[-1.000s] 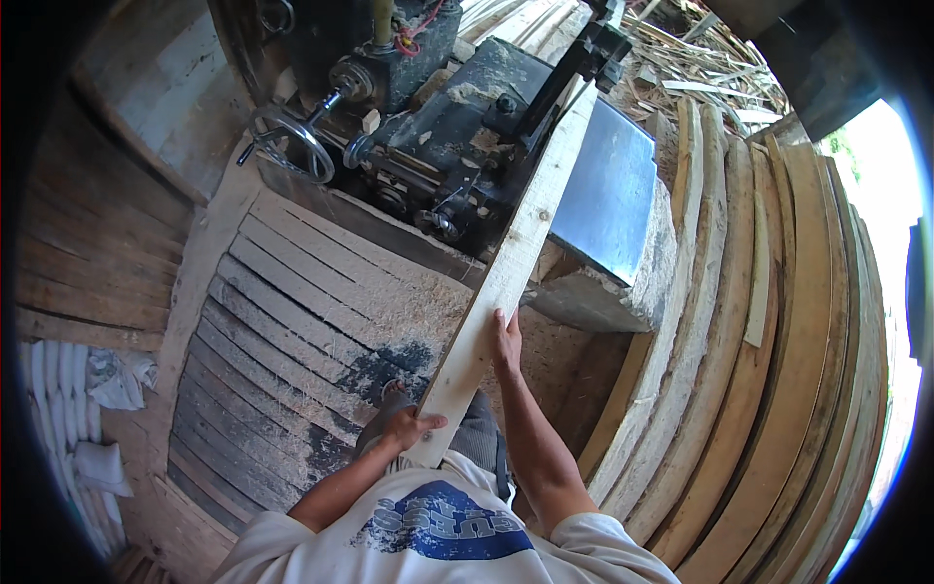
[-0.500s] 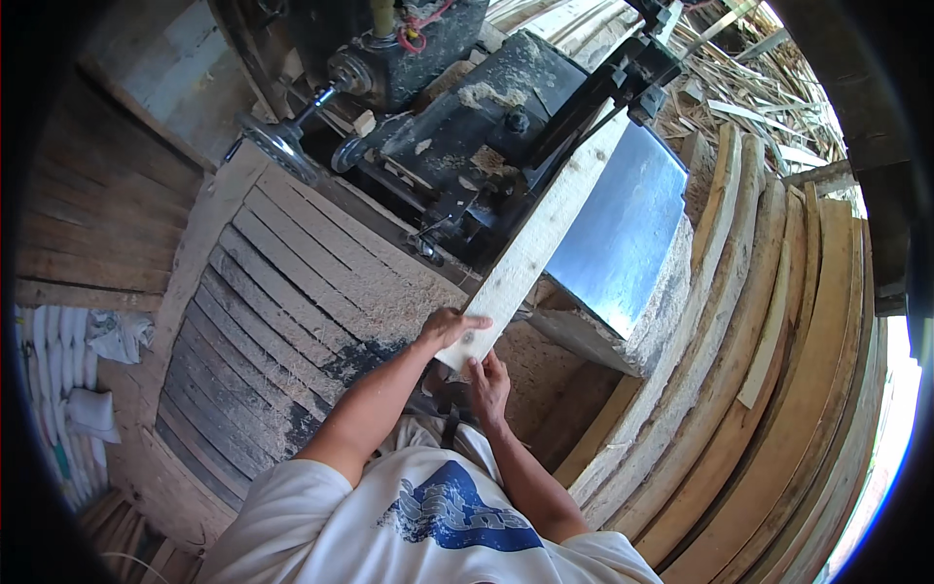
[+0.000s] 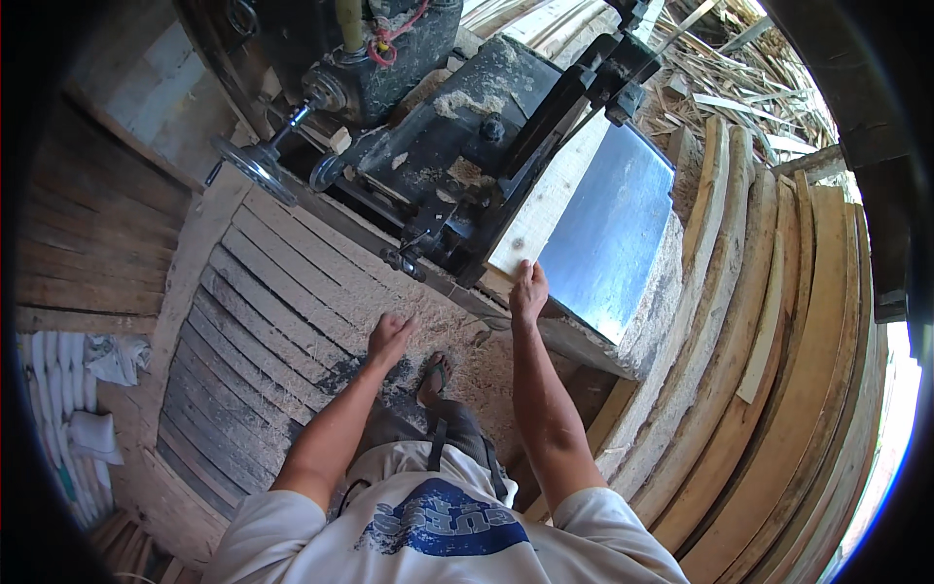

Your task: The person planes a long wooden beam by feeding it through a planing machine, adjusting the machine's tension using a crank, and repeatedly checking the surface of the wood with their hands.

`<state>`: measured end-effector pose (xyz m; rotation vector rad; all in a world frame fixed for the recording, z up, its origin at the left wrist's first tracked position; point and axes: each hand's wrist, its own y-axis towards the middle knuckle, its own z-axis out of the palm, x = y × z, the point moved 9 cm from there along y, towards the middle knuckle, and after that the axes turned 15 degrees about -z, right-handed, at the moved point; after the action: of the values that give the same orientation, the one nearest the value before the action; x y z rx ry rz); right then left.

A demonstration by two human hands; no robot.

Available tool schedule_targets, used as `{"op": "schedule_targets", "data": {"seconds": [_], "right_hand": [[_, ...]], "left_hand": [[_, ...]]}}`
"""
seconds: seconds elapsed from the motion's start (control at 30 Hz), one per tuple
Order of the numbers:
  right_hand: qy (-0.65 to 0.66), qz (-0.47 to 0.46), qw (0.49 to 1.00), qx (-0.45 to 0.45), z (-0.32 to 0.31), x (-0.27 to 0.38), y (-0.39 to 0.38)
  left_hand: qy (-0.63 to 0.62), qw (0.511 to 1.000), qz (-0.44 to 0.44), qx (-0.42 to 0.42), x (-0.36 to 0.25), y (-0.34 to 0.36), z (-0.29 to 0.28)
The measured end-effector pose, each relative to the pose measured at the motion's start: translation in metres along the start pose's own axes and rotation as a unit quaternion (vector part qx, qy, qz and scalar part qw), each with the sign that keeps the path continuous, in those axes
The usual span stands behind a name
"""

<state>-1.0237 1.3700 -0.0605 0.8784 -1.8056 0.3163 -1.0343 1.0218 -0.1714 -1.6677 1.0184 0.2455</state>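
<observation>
A pale wooden plank point(image 3: 551, 206) lies along the black fence point(image 3: 545, 146) of a sawing machine, on its shiny metal table point(image 3: 613, 219). My right hand point(image 3: 528, 290) is at the plank's near end, fingertips on the wood beside a dark knot. The underside of that grip is hidden. My left hand point(image 3: 392, 339) is off the plank, in the air above the sawdust-covered floor. Its fingers are loosely extended, with nothing seen in them. The plank's far end passes under the black guide post point(image 3: 623, 73).
A handwheel point(image 3: 255, 167) and black machine housing point(image 3: 399, 68) stand at the left, dusted with chips. Long boards point(image 3: 778, 360) are stacked along the right. Scrap strips point(image 3: 749, 92) pile up at the far right. White sacks point(image 3: 68, 399) sit at the far left.
The plank has slid forward, away from me, along the fence. My left hand has let go of it and dropped back leftward. My right hand has moved forward with the plank's end.
</observation>
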Motion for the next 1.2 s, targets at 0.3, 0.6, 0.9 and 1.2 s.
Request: {"op": "schedule_targets", "data": {"seconds": [0.3,0.6,0.9,1.2], "right_hand": [[0.027,0.181,0.956,0.230,0.014,-0.025,0.063],[0.056,0.256,0.926,0.272,0.000,-0.046,0.097],[0.182,0.168,0.957,0.149,-0.039,-0.079,0.034],[0.120,0.273,0.954,-0.010,-0.162,-0.097,-0.165]], "left_hand": [[0.037,0.989,-0.083,-0.120,0.081,-0.038,-0.087],[-0.028,0.993,0.027,-0.112,0.006,-0.012,-0.065],[0.010,0.959,0.235,-0.160,-0.095,0.018,-0.070],[-0.024,0.966,0.245,-0.073,-0.147,0.097,-0.053]]}}
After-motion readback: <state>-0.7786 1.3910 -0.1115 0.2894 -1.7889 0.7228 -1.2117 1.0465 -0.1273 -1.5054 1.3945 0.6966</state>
